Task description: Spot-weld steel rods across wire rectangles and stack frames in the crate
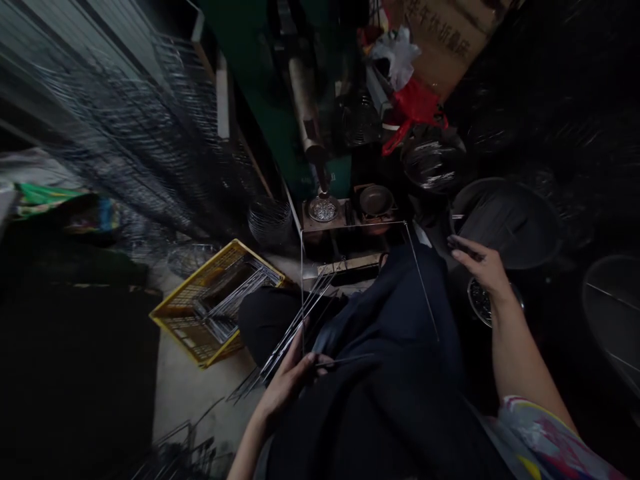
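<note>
My left hand [295, 377] is closed in front of my lap, its thumb and fingers pinching a thin bent wire frame [354, 225]. The frame stands up from the hand, crosses in front of the machine and comes down on the right over my dark trousers. A short wire end [350, 360] points right from the same fingers. Beside this hand a bundle of metal wires [307, 300] slants over my leg; whether the hand touches it I cannot tell. My right hand [483, 263] is raised at the right, thumb and forefinger apart, near a large basin [540, 233] of thin rods.
A green machine [250, 60] stands ahead, with a small dish of shiny bits [323, 209] below its spindle. A yellow crate [193, 343] with bent wires sits on the left floor. A bowl of small parts [483, 303] stands below my right hand. Stacked wire racks [135, 127] fill the left.
</note>
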Motion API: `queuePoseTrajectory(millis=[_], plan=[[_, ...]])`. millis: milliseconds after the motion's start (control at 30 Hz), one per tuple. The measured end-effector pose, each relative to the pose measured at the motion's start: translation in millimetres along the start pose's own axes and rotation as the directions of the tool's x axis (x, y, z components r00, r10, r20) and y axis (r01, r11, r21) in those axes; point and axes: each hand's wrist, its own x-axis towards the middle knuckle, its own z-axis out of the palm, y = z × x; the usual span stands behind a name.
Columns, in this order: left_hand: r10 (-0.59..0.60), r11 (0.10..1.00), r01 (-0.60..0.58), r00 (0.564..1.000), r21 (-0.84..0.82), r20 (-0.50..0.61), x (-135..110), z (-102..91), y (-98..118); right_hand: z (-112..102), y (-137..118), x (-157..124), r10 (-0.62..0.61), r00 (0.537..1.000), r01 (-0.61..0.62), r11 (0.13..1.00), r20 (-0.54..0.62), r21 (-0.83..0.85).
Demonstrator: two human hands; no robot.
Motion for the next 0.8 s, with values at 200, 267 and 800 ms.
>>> queuePoseTrajectory(millis=[200,267,800], plan=[[0.016,0.989,-0.024,0.999,-0.149,-0.051,-7,-10.7,-14,-13,-18,-10,-0.030,1.000,0.030,0.988,0.001,-0.152],[0.045,0.987,-0.058,0.995,-0.149,-0.084,-9,-11.2,-13,-17,-31,-10,-0.058,0.998,0.055,0.981,-0.007,-0.186],[0.196,0.975,-0.194,0.981,-0.105,0.006,10,-1.5,10,101,-106,-65,-0.469,0.610,0.661,0.745,0.639,-0.084]])
